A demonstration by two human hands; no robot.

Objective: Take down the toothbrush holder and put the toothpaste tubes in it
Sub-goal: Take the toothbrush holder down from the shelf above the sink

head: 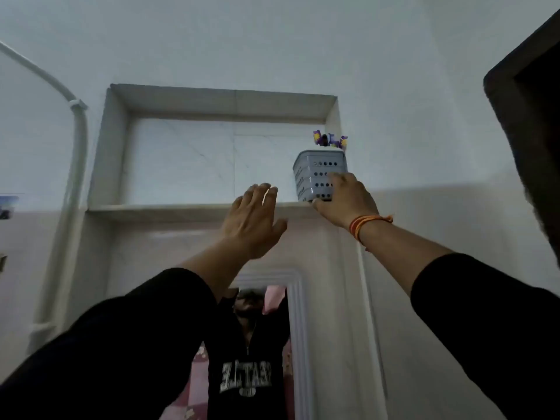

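A grey perforated toothbrush holder (318, 171) stands at the right end of a high wall niche ledge (188, 208). A purple and yellow item (329, 140) pokes out above its rim. My right hand (345, 201) is raised to the holder, fingers on its front face and thumb under its lower edge. My left hand (253, 219) is raised beside it, to the left and a little lower, fingers apart, holding nothing, in front of the ledge. No toothpaste tubes are visible.
The niche (212, 159) is recessed in a pale tiled wall. A white pipe (75, 140) runs down the left. Below is a white-framed mirror (298, 344) reflecting a person in a dark sweatshirt. A dark frame (527, 122) juts in at the right.
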